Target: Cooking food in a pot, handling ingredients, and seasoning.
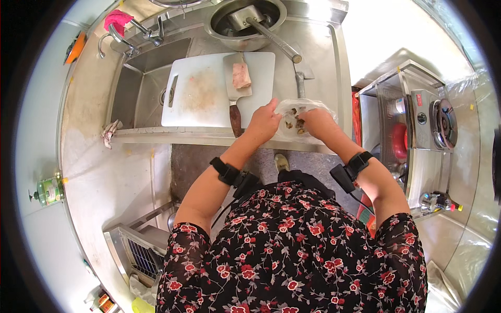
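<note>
A clear plastic bag [286, 134] lies spread at the counter's front edge, with several dark brown dried pieces [300, 132] inside. At its left rim, my left hand [264, 122] pinches the plastic between thumb and fingers. My right hand [319, 123] reaches into the bag with curled fingers over the brown pieces; its fingertips are hidden. Left of the bag, a cleaver [235, 117] lies flat on a white cutting board [211, 113], its wooden handle over the front edge. On the blade rests a pale pink block of raw meat [241, 76].
A steel sink [150, 94] with a faucet is at left. Behind the board stands a metal basin [223, 39] holding a square-headed ladle [274, 38], whose handle juts rightward. A spatula-like metal tool [300, 84] lies behind the bag. To the right, a rack carries a gas stove [426, 117].
</note>
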### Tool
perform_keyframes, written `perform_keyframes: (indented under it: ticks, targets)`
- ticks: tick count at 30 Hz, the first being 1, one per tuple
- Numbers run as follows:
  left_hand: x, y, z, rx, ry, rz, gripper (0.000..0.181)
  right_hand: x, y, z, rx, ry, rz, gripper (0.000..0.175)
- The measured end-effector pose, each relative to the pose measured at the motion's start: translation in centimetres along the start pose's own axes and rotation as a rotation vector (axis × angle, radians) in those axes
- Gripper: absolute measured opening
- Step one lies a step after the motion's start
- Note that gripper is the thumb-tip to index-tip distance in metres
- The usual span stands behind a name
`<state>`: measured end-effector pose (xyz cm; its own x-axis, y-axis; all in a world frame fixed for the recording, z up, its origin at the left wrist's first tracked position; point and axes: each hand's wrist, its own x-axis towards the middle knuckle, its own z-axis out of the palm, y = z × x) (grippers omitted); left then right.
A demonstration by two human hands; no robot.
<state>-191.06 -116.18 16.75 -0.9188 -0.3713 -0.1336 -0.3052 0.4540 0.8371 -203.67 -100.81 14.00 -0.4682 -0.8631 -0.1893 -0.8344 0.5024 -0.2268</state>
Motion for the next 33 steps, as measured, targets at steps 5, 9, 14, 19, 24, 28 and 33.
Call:
perform_keyframes:
  ticks: [5, 9, 14, 19, 24, 28, 33]
  targets:
    - [2.0, -1.9, 1.8, 0.3, 0.042, 0.054, 0.028, 0.0, -0.5, -0.7, 0.021, 0.018, -0.104, 0.016]
    - [2.9, -1.0, 2.0, 0.193, -0.231, -0.068, 0.02, 0.5, -0.4, -0.7, 0.0, -0.045, -0.004, 0.016]
    - [0.8, 4.4, 1.3, -0.375, -0.503, -0.029, 0.016, -0.7, 1.3, -0.4, -0.082, -0.189, -0.015, 0.019]
    - [0.8, 2.7, -0.2, -0.375, -0.201, -0.316, 0.012, -2.2, 0.9, -1.2, 0.105, 0.17, -0.042, 0.015]
    - [0.6, 3.7, -2.0, -0.502, -0.157, -0.333, 0.012, -2.4, -0.4, -2.1, 0.063, 0.031, -0.186, 0.014]
    - [0.1, 4.1, -2.6, -0.475, -0.157, -0.276, 0.014, -1.4, -2.0, -1.0, 0.035, -0.115, -0.149, 0.015]
    - [-0.9, 3.0, -4.8, -0.433, -0.09, -0.339, 0.014, -2.7, -1.8, -1.5, 0.109, -0.09, -0.164, 0.017]
